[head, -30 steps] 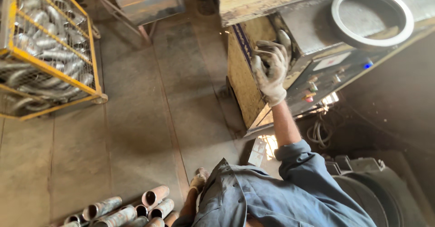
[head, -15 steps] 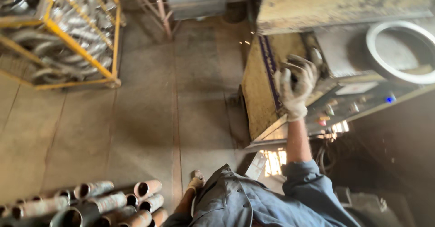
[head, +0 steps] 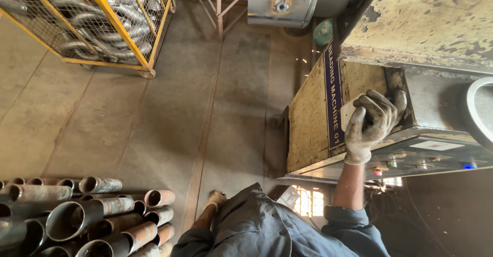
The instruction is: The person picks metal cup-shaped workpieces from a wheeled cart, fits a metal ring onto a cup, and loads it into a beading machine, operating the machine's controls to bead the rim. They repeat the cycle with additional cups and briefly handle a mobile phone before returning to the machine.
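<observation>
- Machine (head: 411, 26), a worn cream-painted metal body with a grey front box, is taken as the landmark; it fills the upper right of the head view.
- The right hand (head: 371, 123), in a dirty grey work glove, is raised against the machine's front face, beside a blue nameplate strip (head: 334, 95).
- Its fingers (head: 382, 105) are curled and pressed together around a small dark part of the machine; what that part is cannot be told.
- A control panel (head: 426, 159) with small buttons and a blue light is seen just below that hand.
- A large metal ring (head: 475, 108) is seen on the machine, to the hand's far side.
- The left hand (head: 215, 199), also gloved, hangs low beside the blue work jacket (head: 267, 231), well apart from the machine; whether it is spread or closed cannot be told.
- Rusty pipe sections (head: 82, 216) are stacked on the concrete floor (head: 154, 134), well apart from the machine.
- A yellow wire cage (head: 97, 21) of bent pipes stands across the floor from the machine.
</observation>
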A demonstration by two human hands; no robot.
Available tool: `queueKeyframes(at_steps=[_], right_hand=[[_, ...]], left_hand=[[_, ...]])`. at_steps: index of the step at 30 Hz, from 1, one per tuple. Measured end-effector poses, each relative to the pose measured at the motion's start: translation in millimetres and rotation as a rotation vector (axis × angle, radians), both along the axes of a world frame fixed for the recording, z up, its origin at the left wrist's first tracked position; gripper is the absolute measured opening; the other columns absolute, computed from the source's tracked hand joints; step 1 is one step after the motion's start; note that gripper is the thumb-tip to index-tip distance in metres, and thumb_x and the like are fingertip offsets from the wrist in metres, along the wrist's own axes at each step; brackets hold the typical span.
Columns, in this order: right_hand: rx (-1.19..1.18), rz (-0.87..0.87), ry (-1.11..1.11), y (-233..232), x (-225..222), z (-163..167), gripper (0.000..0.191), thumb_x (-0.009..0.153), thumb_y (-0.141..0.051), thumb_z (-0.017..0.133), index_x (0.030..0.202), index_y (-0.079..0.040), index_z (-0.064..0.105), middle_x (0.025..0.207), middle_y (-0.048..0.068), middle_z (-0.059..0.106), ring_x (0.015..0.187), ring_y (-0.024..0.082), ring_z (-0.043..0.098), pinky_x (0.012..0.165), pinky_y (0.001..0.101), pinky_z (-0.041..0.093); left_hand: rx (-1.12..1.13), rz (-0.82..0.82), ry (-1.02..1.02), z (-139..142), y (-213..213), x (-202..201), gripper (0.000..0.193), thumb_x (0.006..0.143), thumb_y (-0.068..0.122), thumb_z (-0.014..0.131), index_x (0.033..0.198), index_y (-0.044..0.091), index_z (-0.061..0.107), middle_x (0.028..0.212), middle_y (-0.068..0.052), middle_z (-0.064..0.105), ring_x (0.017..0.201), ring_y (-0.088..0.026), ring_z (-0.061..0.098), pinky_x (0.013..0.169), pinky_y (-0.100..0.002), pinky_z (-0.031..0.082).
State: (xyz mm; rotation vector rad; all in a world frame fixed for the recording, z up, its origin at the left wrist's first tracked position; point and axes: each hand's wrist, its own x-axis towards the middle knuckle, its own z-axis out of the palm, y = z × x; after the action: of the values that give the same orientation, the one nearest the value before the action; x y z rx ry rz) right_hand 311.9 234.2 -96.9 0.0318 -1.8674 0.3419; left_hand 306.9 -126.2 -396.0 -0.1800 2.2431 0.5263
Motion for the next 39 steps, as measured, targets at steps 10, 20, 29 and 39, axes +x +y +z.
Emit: queueKeyframes(at_steps=[10,20,29,39], right_hand=[[-0.095,-0.018,-0.089,6.5,11.5,-6.2,0.014,0.108,-0.018,0.062,0.112,-0.006,0.067,0.12,0.014,0.07,0.122,0.03,0.065,0.108,0.0425,0.044],[-0.076,-0.031,-0.047,17.7,7.8,1.1,0.014,0.093,-0.008,0.068,0.107,-0.007,0.066,0.114,0.013,0.07,0.115,0.03,0.066,0.125,0.0581,0.031],[-0.059,0.027,-0.148,28.0,20.7,-6.4,0.028,0.09,-0.012,0.075,0.116,-0.007,0.066,0.115,0.012,0.067,0.12,0.031,0.062,0.125,0.0602,0.026],[0.003,0.168,-0.184,38.7,27.2,-4.9,0.034,0.095,-0.015,0.078,0.125,-0.006,0.065,0.12,0.007,0.066,0.129,0.032,0.059,0.126,0.0581,0.028]], left_hand=[[0.295,0.072,0.127,-50.1,11.2,-40.6,0.042,0.091,0.042,0.055,0.108,0.008,0.072,0.109,-0.018,0.077,0.108,-0.036,0.071,0.094,-0.045,0.055],[0.202,-0.101,-0.02,-53.7,19.8,1.2,0.032,0.092,0.035,0.058,0.1,0.01,0.076,0.086,-0.013,0.076,0.084,-0.031,0.076,0.076,-0.042,0.057],[0.462,0.386,-0.112,-43.8,33.2,39.0,0.023,0.096,0.027,0.064,0.082,0.009,0.062,0.063,0.001,0.05,0.051,-0.01,0.044,0.047,-0.031,0.036],[0.169,0.381,0.096,-64.3,69.9,146.4,0.047,0.088,0.053,0.061,0.118,0.017,0.071,0.117,-0.014,0.075,0.116,-0.036,0.07,0.099,-0.045,0.054]])
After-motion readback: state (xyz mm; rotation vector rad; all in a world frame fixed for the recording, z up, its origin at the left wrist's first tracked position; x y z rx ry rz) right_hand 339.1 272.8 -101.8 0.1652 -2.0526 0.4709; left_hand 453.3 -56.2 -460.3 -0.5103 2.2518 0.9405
